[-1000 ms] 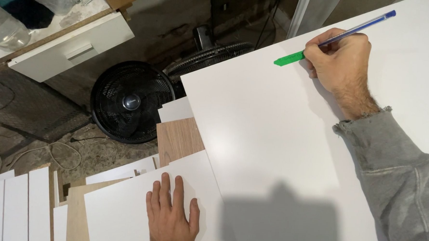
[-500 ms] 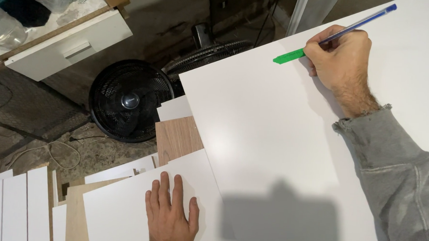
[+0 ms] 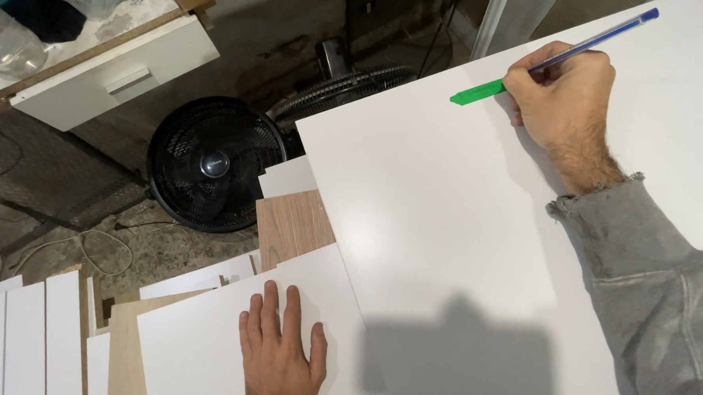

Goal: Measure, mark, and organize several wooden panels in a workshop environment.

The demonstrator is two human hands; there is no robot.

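The blue pen [image 3: 591, 44] was clenched in the right hand [image 3: 565, 104], its long axis slanted up-right, its tip hidden beside the green marker [image 3: 476, 92]. The left hand [image 3: 281, 356] was pressed flat, released, on the lower white panel [image 3: 195, 349], well apart.

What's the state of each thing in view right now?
Right hand: gripping pen, heel on big panel.
Pen: blue, tilted, tip hidden behind the hand.
Green strip: flat on big panel, one end under right hand.
Big panel: white, lying flat.
Left hand: open, palm down on small panel.
Small panel: white, flat, tucked under the big panel's edge.
Fan: black, on the floor; spinning or not, cannot tell.
Drawer: white, pulled out.
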